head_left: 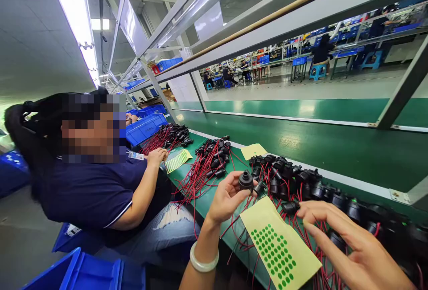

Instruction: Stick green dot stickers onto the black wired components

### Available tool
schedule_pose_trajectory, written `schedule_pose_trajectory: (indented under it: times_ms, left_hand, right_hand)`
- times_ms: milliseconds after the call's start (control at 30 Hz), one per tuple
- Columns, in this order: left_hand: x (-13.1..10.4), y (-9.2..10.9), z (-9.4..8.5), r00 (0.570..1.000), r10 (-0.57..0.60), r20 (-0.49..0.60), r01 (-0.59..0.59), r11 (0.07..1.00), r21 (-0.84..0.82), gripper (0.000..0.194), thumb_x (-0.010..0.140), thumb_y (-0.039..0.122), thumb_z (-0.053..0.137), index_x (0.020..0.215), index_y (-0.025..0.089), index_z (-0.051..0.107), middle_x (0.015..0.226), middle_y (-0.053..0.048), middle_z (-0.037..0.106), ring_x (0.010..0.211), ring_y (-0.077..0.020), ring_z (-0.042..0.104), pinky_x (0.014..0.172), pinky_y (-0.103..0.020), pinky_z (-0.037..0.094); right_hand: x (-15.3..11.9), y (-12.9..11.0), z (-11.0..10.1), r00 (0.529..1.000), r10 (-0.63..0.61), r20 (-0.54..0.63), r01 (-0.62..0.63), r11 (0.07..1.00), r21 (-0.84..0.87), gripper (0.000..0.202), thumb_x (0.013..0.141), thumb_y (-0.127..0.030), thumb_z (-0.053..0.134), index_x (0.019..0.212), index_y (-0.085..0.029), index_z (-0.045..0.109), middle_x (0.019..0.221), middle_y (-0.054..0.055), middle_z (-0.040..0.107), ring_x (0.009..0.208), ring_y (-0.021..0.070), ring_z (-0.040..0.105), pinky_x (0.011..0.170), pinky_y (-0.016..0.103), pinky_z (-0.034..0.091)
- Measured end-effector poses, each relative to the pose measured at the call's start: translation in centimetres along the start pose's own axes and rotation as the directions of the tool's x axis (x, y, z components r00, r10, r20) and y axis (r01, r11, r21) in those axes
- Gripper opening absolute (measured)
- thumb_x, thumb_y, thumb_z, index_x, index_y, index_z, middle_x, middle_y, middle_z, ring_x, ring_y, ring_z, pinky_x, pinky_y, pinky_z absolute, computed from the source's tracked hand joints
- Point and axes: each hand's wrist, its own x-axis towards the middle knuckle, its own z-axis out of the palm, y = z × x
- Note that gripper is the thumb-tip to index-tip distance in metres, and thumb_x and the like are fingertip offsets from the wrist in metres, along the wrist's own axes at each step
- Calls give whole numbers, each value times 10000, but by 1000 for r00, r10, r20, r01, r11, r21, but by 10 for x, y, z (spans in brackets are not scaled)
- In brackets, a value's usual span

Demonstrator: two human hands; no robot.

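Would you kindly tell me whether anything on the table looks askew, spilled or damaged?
Nothing looks plainly spilled or damaged. The untidiest things are the red wires, splayed in tangles, a few drooping off the table, and the sticker sheet slanted over some of them.

Bare left hand (225, 198), bare right hand (354, 241), one pale bangle (204, 266).
Around your left wrist (210, 232) you wear a thick, smooth, rounded ring of milky off-white with a soft shine, plain where it shows; your left forearm (195, 279) is bare on both sides of it.
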Motion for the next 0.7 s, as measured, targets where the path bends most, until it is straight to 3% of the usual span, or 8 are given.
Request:
schedule_pose_trajectory:
  times_ms: [100, 233, 400, 567, 700]
  left_hand:
    - [-27, 12, 5, 991, 86, 103, -76, 993, -93, 343, 762, 303, 793, 1045, 156, 665, 944, -67, 688, 757, -152, 645, 715, -262, 528]
    - [-50, 12, 9, 984, 96, 149, -66, 978, -196, 437, 765, 315, 794, 1158, 161, 681, 962, -68, 664, 781, -135, 576, 687, -220, 470]
    - [-64, 14, 21, 988, 65, 142, -24, 962, -272, 409, 805, 278, 762, 1190, 200, 650, 897, -40, 678, 729, -108, 551, 667, -199, 429]
    - [-72, 26, 31, 987, 27, 161, 6, 979, -203, 466, 749, 313, 812, 1169, 170, 668, 999, -66, 689, 910, -176, 611, 849, -264, 461]
    - [-76, 30, 32, 978, -38, 203, 92, 961, -263, 458, 735, 273, 831, 1109, 188, 582, 847, -16, 673, 732, -123, 601, 705, -216, 449]
  right_hand:
    - [20, -34, -5, 998, -68, -7, 68, 996, 57, 49, 931, -269, 550, 905, -266, 592, 947, 5, 684, 882, 126, 693, 734, 164, 560]
    - [30, -61, -6, 990, -131, 52, 126, 987, 104, 102, 938, -212, 528, 848, -253, 551, 958, 6, 630, 892, 98, 646, 759, 157, 528]
    - [32, -73, -6, 976, -167, 139, 144, 976, 162, 110, 965, -163, 482, 894, -238, 519, 1002, 17, 580, 949, 92, 601, 809, 182, 490]
    - [32, -79, -5, 960, -205, 189, 184, 975, 121, 113, 958, -129, 490, 927, -230, 528, 1076, 27, 542, 1018, 99, 558, 862, 207, 461]
    - [32, -80, -4, 945, -238, 223, 220, 970, 104, 137, 958, -102, 482, 941, -229, 531, 1084, 33, 525, 1035, 107, 534, 866, 227, 451]
